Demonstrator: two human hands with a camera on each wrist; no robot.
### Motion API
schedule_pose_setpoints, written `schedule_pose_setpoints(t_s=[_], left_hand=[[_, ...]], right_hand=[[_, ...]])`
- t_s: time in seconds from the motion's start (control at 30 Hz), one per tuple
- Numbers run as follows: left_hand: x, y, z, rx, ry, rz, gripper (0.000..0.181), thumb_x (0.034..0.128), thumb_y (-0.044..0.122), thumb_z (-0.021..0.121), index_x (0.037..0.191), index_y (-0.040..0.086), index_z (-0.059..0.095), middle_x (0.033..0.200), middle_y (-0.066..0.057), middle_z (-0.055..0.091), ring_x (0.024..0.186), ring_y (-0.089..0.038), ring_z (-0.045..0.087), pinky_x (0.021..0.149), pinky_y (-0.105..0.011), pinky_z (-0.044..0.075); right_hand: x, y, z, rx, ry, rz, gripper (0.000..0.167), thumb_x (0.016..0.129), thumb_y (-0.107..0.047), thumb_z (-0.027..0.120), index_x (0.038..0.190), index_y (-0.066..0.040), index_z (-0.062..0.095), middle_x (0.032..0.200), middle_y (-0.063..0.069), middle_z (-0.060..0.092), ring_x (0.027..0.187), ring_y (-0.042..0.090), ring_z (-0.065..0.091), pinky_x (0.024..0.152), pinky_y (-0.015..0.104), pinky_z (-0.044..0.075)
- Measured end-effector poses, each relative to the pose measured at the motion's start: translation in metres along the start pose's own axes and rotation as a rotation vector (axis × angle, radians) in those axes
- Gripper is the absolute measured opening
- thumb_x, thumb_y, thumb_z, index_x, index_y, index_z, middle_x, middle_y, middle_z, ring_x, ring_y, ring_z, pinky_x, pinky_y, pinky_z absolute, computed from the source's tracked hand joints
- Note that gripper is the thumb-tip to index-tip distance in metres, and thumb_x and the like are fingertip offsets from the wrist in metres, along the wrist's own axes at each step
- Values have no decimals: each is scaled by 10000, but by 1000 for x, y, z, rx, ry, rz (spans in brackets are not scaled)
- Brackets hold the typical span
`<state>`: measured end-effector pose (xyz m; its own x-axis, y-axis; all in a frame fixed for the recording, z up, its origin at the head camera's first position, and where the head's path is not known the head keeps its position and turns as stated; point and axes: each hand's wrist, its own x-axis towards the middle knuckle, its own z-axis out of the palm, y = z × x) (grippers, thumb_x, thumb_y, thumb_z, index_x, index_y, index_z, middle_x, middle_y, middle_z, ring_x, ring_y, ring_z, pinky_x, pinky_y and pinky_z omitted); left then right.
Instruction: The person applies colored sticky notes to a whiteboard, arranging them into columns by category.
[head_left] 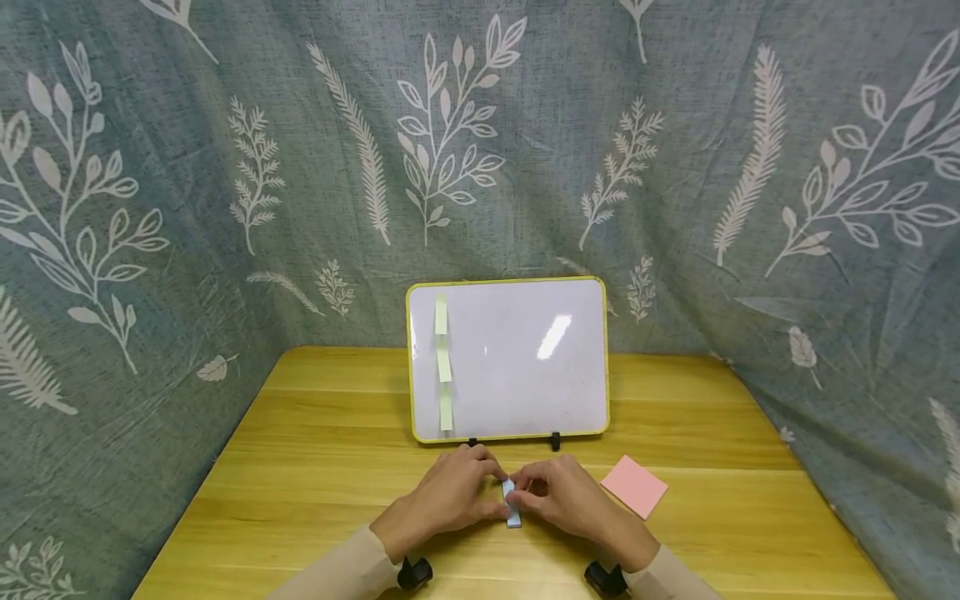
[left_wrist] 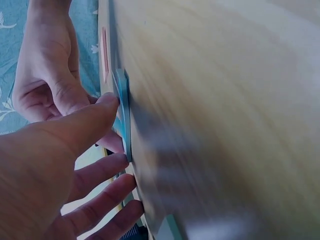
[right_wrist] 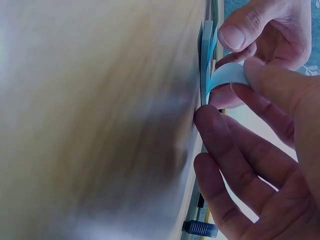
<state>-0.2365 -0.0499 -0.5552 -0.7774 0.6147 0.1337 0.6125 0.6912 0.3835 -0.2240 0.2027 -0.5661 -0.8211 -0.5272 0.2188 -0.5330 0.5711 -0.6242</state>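
Note:
A narrow pad of light-blue sticky notes (head_left: pixel 513 522) lies on the table between the two hands. My left hand (head_left: pixel 453 492) holds the pad from the left, thumb near its close end and a finger by its far end. From the other side, my right hand (head_left: pixel 567 497) pinches the pad's top sheet (right_wrist: pixel 230 75) between thumb and index finger. That sheet curls up off the pad, as the right wrist view shows. In the left wrist view the pad (left_wrist: pixel 125 100) appears edge-on, partly covered by the left thumb.
Behind the hands, a whiteboard (head_left: pixel 525 358) with a yellow frame leans on small black stands (head_left: pixel 556 442). Three pale-green sticky strips (head_left: pixel 444 364) form a column on its left side. A pink sticky note pad (head_left: pixel 634 487) lies right of the right hand on the wooden table (head_left: pixel 315 433).

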Motion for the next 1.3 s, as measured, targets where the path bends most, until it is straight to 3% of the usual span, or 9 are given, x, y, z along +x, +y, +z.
schedule_pose_setpoints(t_s=[0.1,0.23,0.53,0.77,1.3], left_hand=[[0,2,0,14,15,-1,473,936,580,973,1252,239,891,1326,57,790,1192,-158,706,960,-390,572],[1,5,2,36,34,-12,494,930,615,965,1239,240,882,1345,45,785,1183,-174,702,943,-396,561],[4,12,5,72,66,-51,515,888,621,997,1201,243,843,1330,52,763,1104,-162,658,875,-339,500],[4,14,5,60,66,-79,525,863,601,1023,1194,237,841,1346,36,760,1085,-161,640,813,-286,425],[1,17,6,66,39,-107,532,863,594,1024,1232,263,833,1365,53,739,1095,-157,623,820,-293,415]], right_hand=[[0,-1,-1,-13,18,-10,74,1086,-245,861,1012,-239,860,861,-95,841,741,-56,698,666,177,552],[1,-2,-3,-31,45,-29,74,1087,-183,852,1021,-215,858,903,-70,855,782,-35,737,700,206,602],[6,-1,-8,-23,74,9,81,1087,-140,837,1023,-185,856,921,-26,871,776,8,800,696,182,619],[14,0,-11,-87,110,8,81,1068,-122,852,1005,-172,859,891,-41,863,734,-36,703,670,183,573],[21,3,-13,-183,161,30,100,1031,-92,893,974,-174,891,847,-93,821,743,-60,635,675,197,543]])
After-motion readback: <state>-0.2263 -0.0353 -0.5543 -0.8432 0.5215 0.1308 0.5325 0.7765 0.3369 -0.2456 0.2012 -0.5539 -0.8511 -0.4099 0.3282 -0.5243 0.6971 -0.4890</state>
